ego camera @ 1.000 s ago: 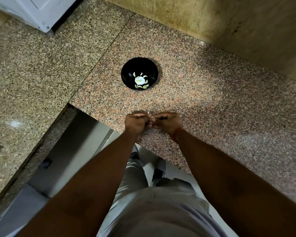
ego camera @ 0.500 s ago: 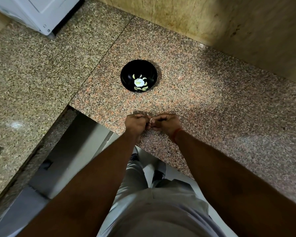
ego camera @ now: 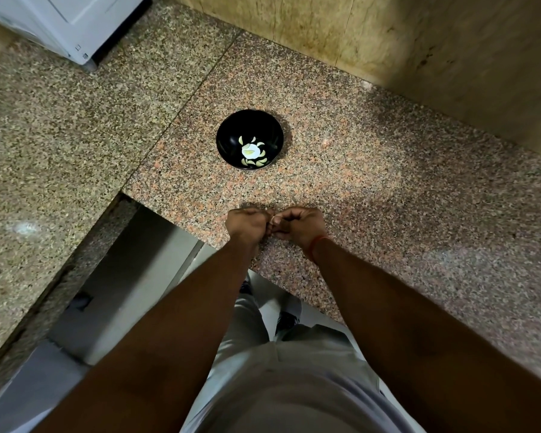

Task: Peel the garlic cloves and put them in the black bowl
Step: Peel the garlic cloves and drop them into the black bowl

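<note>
Your left hand [ego camera: 246,225] and right hand [ego camera: 300,225] meet knuckle to knuckle over the granite counter [ego camera: 388,195] edge, fingers curled, pinching a garlic clove [ego camera: 272,219] between them; only a pale sliver shows, so its axis is unclear. Beyond the hands sits the black bowl [ego camera: 231,132], holding peeled cloves [ego camera: 253,153].

garlic clove [ego camera: 272,219] mostly hidden between curled fingers

You see a speckled granite tabletop [ego camera: 388,189] in an L shape, a yellowish stained wall [ego camera: 419,35] behind it, a white appliance [ego camera: 66,23] at the far left, and pale floor [ego camera: 132,295] below.
</note>
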The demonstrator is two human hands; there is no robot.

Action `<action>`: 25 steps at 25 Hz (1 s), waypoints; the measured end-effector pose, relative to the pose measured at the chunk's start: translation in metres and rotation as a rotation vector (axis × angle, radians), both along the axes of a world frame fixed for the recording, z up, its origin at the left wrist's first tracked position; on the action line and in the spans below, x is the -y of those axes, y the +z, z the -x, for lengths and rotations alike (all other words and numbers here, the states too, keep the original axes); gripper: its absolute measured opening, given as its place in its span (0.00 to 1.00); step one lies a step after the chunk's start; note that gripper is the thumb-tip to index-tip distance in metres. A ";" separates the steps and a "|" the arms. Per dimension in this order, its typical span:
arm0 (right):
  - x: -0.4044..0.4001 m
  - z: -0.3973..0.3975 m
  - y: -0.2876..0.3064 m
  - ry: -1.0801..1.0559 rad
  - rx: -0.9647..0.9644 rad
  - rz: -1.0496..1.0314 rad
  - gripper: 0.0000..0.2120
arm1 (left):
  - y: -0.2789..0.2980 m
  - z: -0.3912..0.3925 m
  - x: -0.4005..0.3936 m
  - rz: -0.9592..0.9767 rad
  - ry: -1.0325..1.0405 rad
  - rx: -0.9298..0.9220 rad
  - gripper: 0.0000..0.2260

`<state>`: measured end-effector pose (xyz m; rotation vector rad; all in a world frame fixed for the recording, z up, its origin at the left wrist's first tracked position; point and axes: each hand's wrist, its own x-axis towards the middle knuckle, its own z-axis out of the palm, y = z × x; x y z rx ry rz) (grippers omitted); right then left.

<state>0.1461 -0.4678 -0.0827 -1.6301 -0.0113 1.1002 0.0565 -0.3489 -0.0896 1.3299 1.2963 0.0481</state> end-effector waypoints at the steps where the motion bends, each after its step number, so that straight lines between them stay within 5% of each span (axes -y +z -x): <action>1: 0.000 0.000 0.000 0.001 -0.001 0.000 0.07 | 0.002 0.001 0.000 -0.013 -0.018 -0.006 0.02; 8: -0.002 -0.001 -0.001 -0.014 -0.029 -0.015 0.07 | 0.004 -0.001 0.007 0.058 0.151 0.050 0.06; 18: 0.014 0.005 -0.005 -0.179 -0.118 -0.131 0.08 | 0.017 0.001 -0.007 0.063 0.131 0.099 0.06; 25: 0.029 0.007 -0.001 -0.079 0.000 -0.065 0.08 | 0.019 0.002 -0.005 -0.128 0.032 0.042 0.04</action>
